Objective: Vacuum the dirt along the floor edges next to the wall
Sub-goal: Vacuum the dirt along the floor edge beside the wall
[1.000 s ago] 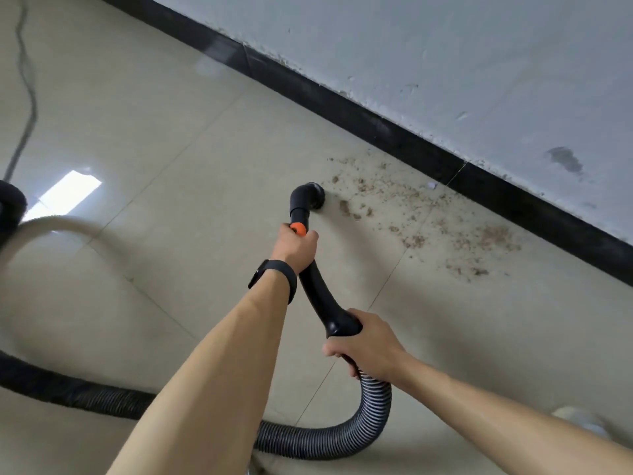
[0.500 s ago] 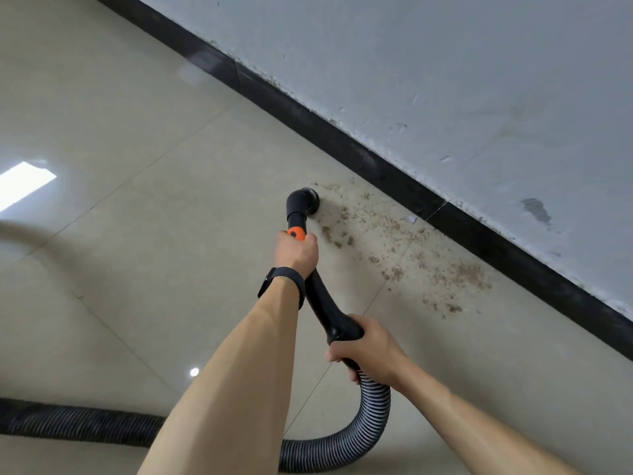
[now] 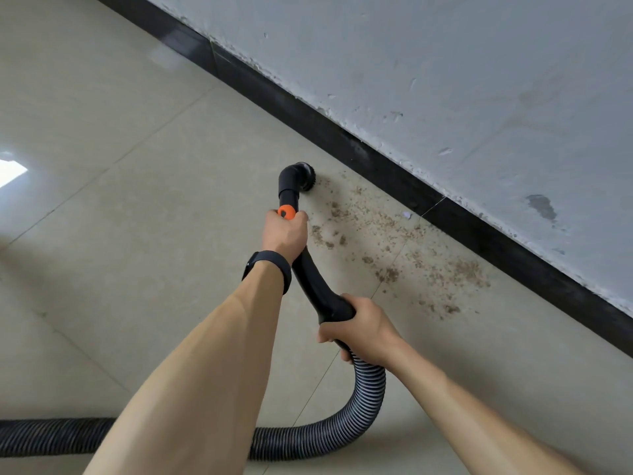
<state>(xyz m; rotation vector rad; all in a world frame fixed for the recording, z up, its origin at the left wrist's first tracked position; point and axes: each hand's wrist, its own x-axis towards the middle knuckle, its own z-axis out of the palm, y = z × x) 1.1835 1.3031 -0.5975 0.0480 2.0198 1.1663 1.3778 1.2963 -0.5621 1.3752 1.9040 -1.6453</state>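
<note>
The scuffed pale grey wall [image 3: 445,80] meets the glossy beige tiled floor [image 3: 120,234] along a black skirting strip [image 3: 376,159]. A wide scatter of brown crumbly dirt [image 3: 394,241] lies near that edge. The ribbed black vacuum hose [image 3: 359,406] loops into the curved black plastic wand [image 3: 315,282]. My left hand [image 3: 284,231] has its fingers curled round the wand under the orange collar [image 3: 287,211]. My right hand [image 3: 363,327] wraps the lower end. The round black brush nozzle [image 3: 303,176] sits at the patch's left end, so I judge nearly all the dirt is yet to be lifted.
</note>
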